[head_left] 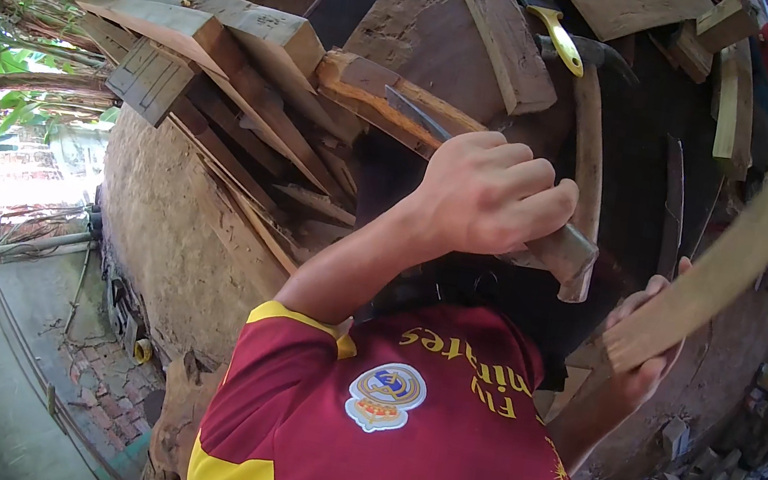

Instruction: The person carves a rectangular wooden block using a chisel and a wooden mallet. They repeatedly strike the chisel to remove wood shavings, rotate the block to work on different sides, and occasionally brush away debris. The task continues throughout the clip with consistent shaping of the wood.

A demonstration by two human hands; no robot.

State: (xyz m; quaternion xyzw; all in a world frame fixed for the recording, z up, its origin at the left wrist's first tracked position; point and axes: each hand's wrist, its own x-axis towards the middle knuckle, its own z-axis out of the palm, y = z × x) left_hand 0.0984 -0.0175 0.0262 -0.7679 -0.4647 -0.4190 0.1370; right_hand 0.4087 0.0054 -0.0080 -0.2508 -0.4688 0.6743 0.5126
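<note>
- Head view, left side: left hand curled into a tight fist around the lower end of a wooden handle, fingers fully wrapped, thumb hidden behind them.
- Handle lying on the dark workbench, butt end just past the knuckles, far end reaching up to a dark metal head, probably a hammer's, beside a yellow-handled brush.
- Best gripped low like this for reach, though likely better a little further from the very butt, to avoid slipping out on the lift.
- Worth lifting straight up and clear: a thin metal blade pokes out just beside the knuckles, resting on a rough plank.
- Head view, right side: right hand closed on the near end of a pale wooden slat, fingers clamped beneath, the thumb not visible, the long end raised up to the right and blurred.
- Held at one end only, so probably prone to wobble; a hold nearer the middle, or the far end rested on the bench, would steady it.
- Caution near the long dark blade lying on the bench between the handle and the slat.
- Stacked planks piled at the left, well apart from both hands.
</note>
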